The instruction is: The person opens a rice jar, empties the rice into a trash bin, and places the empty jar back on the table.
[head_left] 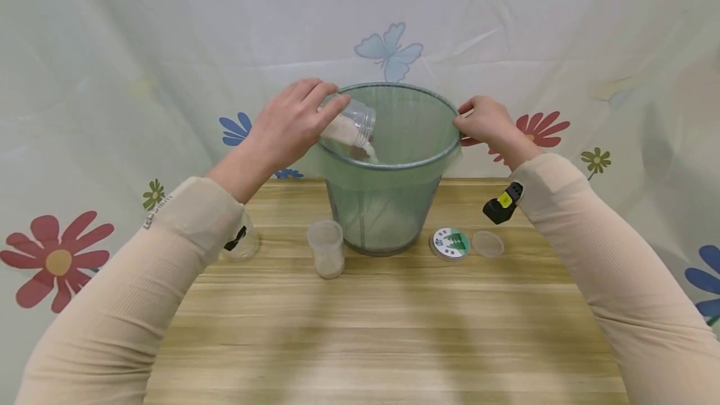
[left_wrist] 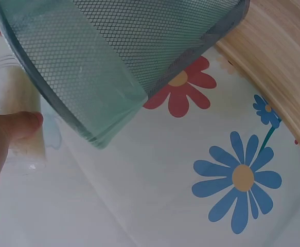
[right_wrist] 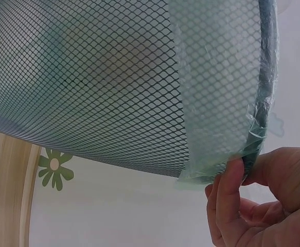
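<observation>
A mesh wastebasket (head_left: 388, 211) with a thin green liner (head_left: 419, 114) folded over its rim stands upright at the table's back. My left hand (head_left: 298, 120) grips a clear plastic jar (head_left: 350, 119) tipped on its side at the left of the rim, its mouth facing into the basket. White granular stuff (head_left: 368, 150) spills from that mouth. In the left wrist view, the thumb (left_wrist: 23, 125) lies along the jar (left_wrist: 21, 90). On the opposite side, my right hand (head_left: 489, 122) pinches the rim and liner between thumb and fingers, as the right wrist view shows close up.
A second clear jar (head_left: 326, 249), with pale contents low inside, stands uncovered before the basket. To the right lie a round labelled lid (head_left: 450, 242) and a translucent lid (head_left: 487, 244). Another clear round container (head_left: 245, 247) is partly hidden behind the left sleeve. A flower-printed curtain (head_left: 281, 17) hangs behind.
</observation>
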`<state>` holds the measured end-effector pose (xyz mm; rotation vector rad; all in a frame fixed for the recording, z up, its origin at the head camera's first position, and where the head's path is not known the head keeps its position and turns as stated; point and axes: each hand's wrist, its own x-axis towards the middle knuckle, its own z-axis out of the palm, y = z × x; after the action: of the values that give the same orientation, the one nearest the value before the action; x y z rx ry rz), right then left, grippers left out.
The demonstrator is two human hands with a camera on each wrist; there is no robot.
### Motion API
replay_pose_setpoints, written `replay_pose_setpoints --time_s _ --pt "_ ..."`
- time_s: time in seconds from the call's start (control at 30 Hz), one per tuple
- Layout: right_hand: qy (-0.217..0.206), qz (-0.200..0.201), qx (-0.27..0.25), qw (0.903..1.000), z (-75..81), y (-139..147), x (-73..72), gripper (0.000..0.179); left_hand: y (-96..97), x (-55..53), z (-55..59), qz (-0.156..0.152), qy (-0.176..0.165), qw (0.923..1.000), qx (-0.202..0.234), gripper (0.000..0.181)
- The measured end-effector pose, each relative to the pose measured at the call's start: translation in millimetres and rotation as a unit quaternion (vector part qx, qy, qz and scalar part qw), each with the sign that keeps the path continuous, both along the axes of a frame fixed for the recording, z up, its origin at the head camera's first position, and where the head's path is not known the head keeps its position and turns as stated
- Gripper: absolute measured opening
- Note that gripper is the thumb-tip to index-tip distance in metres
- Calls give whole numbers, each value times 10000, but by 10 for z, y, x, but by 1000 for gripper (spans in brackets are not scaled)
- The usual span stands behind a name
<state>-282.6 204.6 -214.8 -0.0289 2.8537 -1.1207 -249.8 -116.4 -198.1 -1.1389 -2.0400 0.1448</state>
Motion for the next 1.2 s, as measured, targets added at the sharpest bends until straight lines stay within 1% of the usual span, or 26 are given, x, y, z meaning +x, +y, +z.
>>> replay_pose_setpoints --time_s 0.23,0.4,0.7,0.93,1.2 --pt "22 18 33 10000 -5 11 -2 45 -8 5 -5 48 115 9997 -227 39" --pt "5 13 0 10000 -2 10 4 45 -16 -2 -11 96 202 9989 -417 41" --pt "-75 1 -77 9999 -2 -11 14 46 -9 -4 24 139 179 9982 -548 45" --pt "-37 34 9 10000 -6 -23 4 46 -2 5 50 180 141 9975 -666 47" --pt "-30 34 10 10000 -4 -27 6 46 27 -17 45 143 381 9962 -773 43"
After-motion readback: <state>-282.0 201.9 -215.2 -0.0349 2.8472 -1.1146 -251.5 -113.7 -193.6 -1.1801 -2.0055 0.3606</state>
